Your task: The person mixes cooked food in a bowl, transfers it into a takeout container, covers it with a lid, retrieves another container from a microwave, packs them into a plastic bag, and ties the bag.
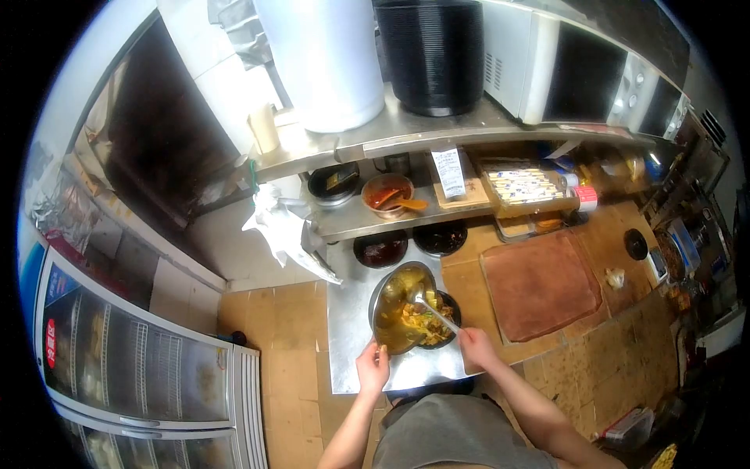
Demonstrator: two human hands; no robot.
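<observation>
My left hand (373, 366) grips the near rim of a metal bowl (396, 301), which is tilted toward the right over a dark bowl (455, 308). Chopped food (424, 324) in yellow and green lies where the two bowls meet. In my right hand (475, 347) is the handle of a metal spoon (440, 312), its head inside the tilted bowl. Both bowls are over a shiny metal counter (350, 356). Part of the dark bowl is hidden under the metal one.
Behind are two dark containers (381, 248) and a shelf holding a red sauce bowl (388, 195). A reddish-brown board (541, 286) lies to the right. A microwave (582, 74) stands on the upper shelf. At left is a glass-door fridge (141, 359).
</observation>
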